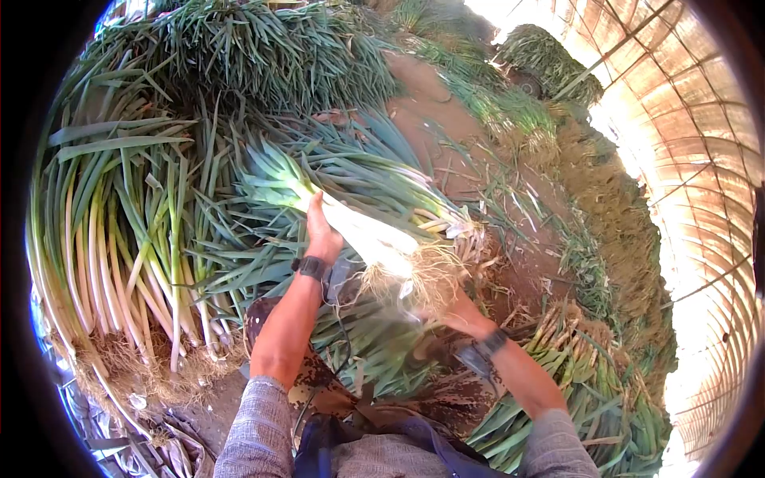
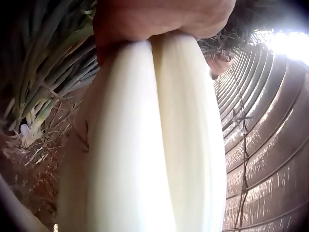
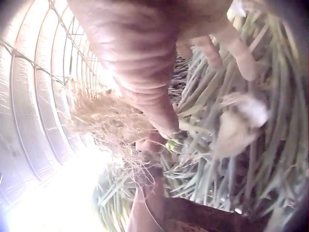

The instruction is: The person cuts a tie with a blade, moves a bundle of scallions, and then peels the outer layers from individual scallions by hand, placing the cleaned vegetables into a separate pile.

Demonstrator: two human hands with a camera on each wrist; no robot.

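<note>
My left hand [image 1: 321, 231] grips a small bunch of leeks [image 1: 362, 227] around the shanks, just below the green leaves. In the left wrist view, two thick white shanks [image 2: 130, 135] run down side by side from the curled fingers. The bunch slants across the head view, its stringy roots [image 1: 430, 279] toward the right. My right hand [image 1: 466, 312] is beside the roots, partly hidden by them. Seen from the right wrist, its fingers [image 3: 241, 55] are spread and the thumb points toward the root tuft [image 3: 111, 116]. A blurred whitish scrap of peel [image 3: 241, 123] lies below the fingers.
Rows of leeks [image 1: 103, 255] lean at the left, with a tall pile of leaves [image 1: 239, 56] behind. More leeks [image 1: 430, 199] lie just beyond the held bunch. Another heap [image 1: 582, 358] is at the lower right. A curved, ribbed cover [image 1: 701, 159] rises on the right.
</note>
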